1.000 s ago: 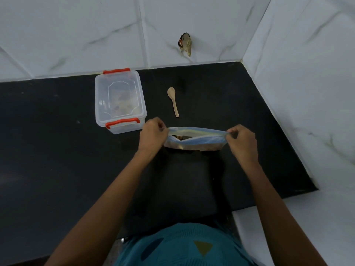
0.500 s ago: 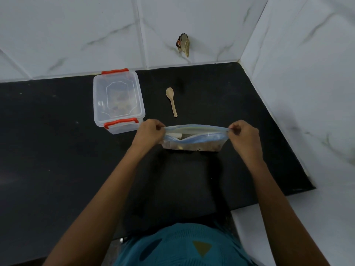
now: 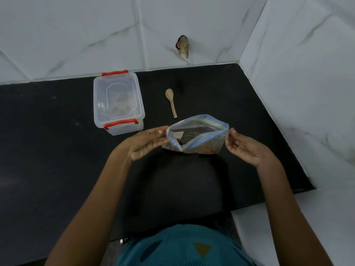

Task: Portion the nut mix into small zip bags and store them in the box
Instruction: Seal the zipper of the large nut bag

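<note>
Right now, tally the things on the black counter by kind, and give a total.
Plastic box, red clasps, lid on: 1
Wooden spoon: 1
Zip bag, mouth open: 1
Total: 3

Cool, soft light, rather dim, falling from above and behind the person (image 3: pixel 182 246). Their shadow pools dark on the black bench (image 3: pixel 172 189) just in front of them. The white wall tiles (image 3: pixel 76 35) bend at the frame's edges, and fine detail looks slightly smeared.
</note>
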Tool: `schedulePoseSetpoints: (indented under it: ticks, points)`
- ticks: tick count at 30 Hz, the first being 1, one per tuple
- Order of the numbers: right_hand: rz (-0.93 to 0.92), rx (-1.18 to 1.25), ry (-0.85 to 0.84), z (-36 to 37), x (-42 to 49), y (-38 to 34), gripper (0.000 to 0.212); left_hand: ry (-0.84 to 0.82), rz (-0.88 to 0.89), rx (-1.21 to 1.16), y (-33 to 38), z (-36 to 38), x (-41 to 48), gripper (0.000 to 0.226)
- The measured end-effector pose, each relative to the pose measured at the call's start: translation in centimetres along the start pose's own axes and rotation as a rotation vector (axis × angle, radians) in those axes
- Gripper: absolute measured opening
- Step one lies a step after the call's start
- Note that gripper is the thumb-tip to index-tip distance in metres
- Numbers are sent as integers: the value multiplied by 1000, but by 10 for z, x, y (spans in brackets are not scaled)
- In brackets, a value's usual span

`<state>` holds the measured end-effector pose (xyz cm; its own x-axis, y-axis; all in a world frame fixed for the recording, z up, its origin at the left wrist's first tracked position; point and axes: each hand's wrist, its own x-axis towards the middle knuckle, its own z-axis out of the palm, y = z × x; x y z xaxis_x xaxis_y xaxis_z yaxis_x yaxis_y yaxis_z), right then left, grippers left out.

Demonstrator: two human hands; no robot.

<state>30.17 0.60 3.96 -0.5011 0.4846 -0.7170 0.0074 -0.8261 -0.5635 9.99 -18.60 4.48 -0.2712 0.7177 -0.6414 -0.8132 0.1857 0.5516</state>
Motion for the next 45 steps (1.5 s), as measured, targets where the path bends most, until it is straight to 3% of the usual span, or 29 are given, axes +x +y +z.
schedulePoseSetpoints:
  ticks: [9,15,20,25,29,32,36,42,45]
  points:
    - [27,-165,2,12,2,-1,13,48,-17,129,-8,7,14,14]
    - [32,-360,94,17,3,2,13,118,38,560,-7,14,16,16]
    - [-179,-761,256,18,4,2,16,319,306,902,-7,9,19,16]
    - [-500,-1077,261,22,7,12,17,408,585,914,-22,10,26,9]
    - [-582,-1127,287,16,11,10,25,493,764,1007,-21,11,27,9]
    - [-642,-1138,297,15,11,11,19,541,875,1067,-22,13,27,12]
    - [-719,-980,349,13,9,11,15,543,753,1053,-23,15,28,13]
    - [-395,-627,285,14,2,10,11,329,369,505,-14,15,25,17]
    - [-315,-384,219,13,1,12,9,224,289,343,-14,17,21,28]
